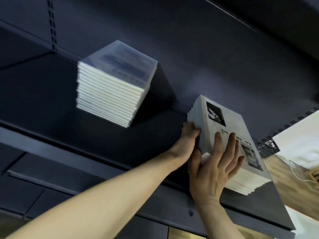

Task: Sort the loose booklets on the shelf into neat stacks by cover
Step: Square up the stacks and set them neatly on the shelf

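Observation:
Two stacks of booklets stand on a dark shelf [107, 135]. The left stack [110, 90] has a blue-toned cover on top and is untouched. The right stack [229, 128] has a pale grey cover with black-and-white photos and dark lettering. My left hand [186, 142] presses flat against the left side of the right stack. My right hand [215, 168] lies on top of it near its front corner, fingers straight and spread, thumb against the stack's front left corner.
The dark back panel [189, 57] rises behind the stacks, with a slotted upright [51, 26] at the left. Another shelf [276, 18] hangs overhead. At the right a pale wall and a wooden surface [293, 178] show past the shelf's end.

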The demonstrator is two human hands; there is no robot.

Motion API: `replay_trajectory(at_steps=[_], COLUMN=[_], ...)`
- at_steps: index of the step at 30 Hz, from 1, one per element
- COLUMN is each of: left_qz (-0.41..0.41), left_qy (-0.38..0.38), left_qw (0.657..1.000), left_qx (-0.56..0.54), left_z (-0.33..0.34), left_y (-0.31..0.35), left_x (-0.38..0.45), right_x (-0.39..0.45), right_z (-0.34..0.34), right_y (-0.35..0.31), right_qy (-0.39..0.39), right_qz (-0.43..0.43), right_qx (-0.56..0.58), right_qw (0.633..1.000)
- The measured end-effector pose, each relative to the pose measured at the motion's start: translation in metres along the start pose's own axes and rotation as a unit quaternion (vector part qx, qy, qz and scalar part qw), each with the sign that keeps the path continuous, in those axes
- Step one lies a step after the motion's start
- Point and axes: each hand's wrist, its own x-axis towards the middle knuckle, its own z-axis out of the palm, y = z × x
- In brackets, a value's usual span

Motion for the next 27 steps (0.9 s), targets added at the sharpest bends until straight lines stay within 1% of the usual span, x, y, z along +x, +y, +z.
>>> replay_trajectory(at_steps=[1, 4, 6, 8, 11, 13, 16, 21, 27], left_qz=[0.013, -0.018, -0.034, -0.048, -0.045, -0.049, -0.045, -0.058, -0.075], left_qy=[0.02, 0.054, 0.067, 0.08, 0.058, 0.043, 0.06, 0.073, 0.064], left_qw=[0.999, 0.996, 0.995, 0.995, 0.997, 0.997, 0.996, 0.995, 0.994], left_qx=[0.026, 0.065, 0.059, 0.029, 0.016, 0.039, 0.052, 0.04, 0.051], left_z=[-0.001, 0.006, 0.013, 0.018, 0.014, 0.009, 0.003, 0.008, 0.005], left_y=[0.006, 0.017, 0.012, 0.0, 0.003, 0.013, 0.022, 0.018, 0.019], left_x=[0.008, 0.044, 0.056, 0.068, 0.071, 0.072, 0.085, 0.11, 0.119], right_x=[-0.001, -0.002, -0.002, -0.002, -0.001, -0.001, -0.001, -0.001, 0.0], right_z=[0.0, 0.002, 0.003, 0.004, 0.004, 0.003, 0.002, 0.003, 0.003], right_y=[0.0, 0.004, 0.007, 0.008, 0.005, 0.002, 0.003, 0.005, 0.004], right_qy=[0.002, -0.01, -0.017, -0.015, -0.002, 0.002, 0.006, -0.023, -0.033], right_qz=[-0.001, -0.01, -0.02, -0.027, -0.021, -0.011, -0.007, -0.014, -0.015], right_qx=[0.0, -0.026, -0.036, -0.037, -0.032, -0.022, -0.02, -0.033, -0.024], right_qw=[1.0, 1.0, 0.999, 0.999, 0.999, 1.0, 1.0, 0.999, 0.999])
